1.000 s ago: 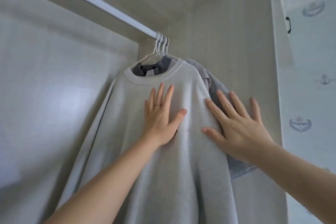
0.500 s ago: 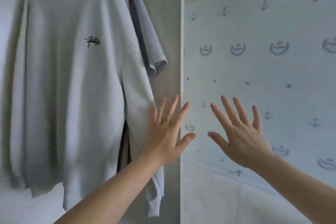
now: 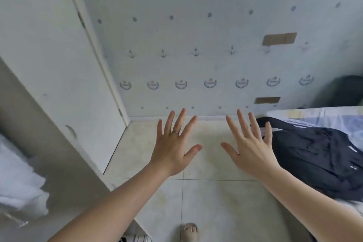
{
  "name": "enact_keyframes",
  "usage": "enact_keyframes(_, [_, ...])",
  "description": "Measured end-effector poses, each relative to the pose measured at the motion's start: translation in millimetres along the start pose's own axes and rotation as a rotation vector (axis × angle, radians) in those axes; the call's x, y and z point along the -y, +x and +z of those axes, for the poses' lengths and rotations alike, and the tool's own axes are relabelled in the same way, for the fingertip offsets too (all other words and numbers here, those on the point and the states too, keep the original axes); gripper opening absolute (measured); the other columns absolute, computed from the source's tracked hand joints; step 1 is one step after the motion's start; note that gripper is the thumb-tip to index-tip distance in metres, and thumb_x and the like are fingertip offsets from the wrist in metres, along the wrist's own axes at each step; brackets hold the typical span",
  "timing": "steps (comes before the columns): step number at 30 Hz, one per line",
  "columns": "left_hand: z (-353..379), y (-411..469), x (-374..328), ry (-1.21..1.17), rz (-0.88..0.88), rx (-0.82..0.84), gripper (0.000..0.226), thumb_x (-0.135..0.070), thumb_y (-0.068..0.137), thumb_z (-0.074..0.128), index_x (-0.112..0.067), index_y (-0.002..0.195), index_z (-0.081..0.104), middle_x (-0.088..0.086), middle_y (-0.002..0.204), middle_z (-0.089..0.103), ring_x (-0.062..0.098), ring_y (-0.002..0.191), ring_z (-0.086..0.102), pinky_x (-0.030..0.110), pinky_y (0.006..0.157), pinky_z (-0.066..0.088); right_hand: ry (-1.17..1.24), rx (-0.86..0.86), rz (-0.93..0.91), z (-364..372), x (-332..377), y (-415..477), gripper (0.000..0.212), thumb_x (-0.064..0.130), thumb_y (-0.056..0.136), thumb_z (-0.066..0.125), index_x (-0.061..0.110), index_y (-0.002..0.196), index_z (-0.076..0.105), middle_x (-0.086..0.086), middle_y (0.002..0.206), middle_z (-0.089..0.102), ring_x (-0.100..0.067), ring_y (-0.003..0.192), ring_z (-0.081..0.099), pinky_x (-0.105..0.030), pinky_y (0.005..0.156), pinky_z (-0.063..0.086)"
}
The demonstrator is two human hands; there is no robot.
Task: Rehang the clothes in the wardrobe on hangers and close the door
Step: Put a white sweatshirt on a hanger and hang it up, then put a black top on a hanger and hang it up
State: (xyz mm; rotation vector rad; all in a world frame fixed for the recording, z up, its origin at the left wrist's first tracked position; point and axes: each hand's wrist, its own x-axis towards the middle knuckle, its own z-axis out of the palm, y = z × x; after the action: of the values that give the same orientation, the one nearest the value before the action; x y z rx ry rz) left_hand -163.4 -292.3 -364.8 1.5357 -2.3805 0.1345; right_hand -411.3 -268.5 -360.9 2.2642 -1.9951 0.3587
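Dark garment [image 3: 322, 155] heaped on bed [image 3: 318, 116], long axis perhaps left-right; left hand [image 3: 172, 149], right hand [image 3: 249, 151] splayed, empty.

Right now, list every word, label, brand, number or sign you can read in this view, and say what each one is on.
No readable text anywhere in this view.
Wallpaper: printed anchors, wreath crests and dots only, no letters.
Two brown tape patches on the wall: blank.
Dark garment on the bed: small white marks, too blurred to read.
Ring on the left hand: no visible marking.
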Motion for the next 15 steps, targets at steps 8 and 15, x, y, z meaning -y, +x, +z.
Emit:
enact_keyframes(8, [113.4,144.0,-64.3,-0.109,0.206,0.197,0.076,-0.077,0.091,0.010,-0.043,0.155,-0.013,-0.008,0.165,-0.022,0.020,0.150,-0.026,0.056,0.120,-0.007,-0.067,0.113,0.336,47.6,-132.9,23.3,0.074,0.067,0.093,0.021,0.038,0.155,-0.009,0.004,0.164,-0.016,-0.026,0.150,-0.017,-0.061,0.116,-0.010])
enact_keyframes(15, [180.1,286.3,-125.0,-0.181,0.439,0.370,0.079,-0.077,0.088,0.008,-0.042,0.154,-0.017,-0.008,0.162,-0.030,0.020,0.148,-0.031,0.056,0.120,-0.008,-0.066,0.167,0.671,71.9,-228.9,67.2,0.074,0.070,0.093,0.017,0.042,0.152,-0.018,0.006,0.164,-0.019,-0.024,0.149,-0.024,-0.059,0.117,-0.014])
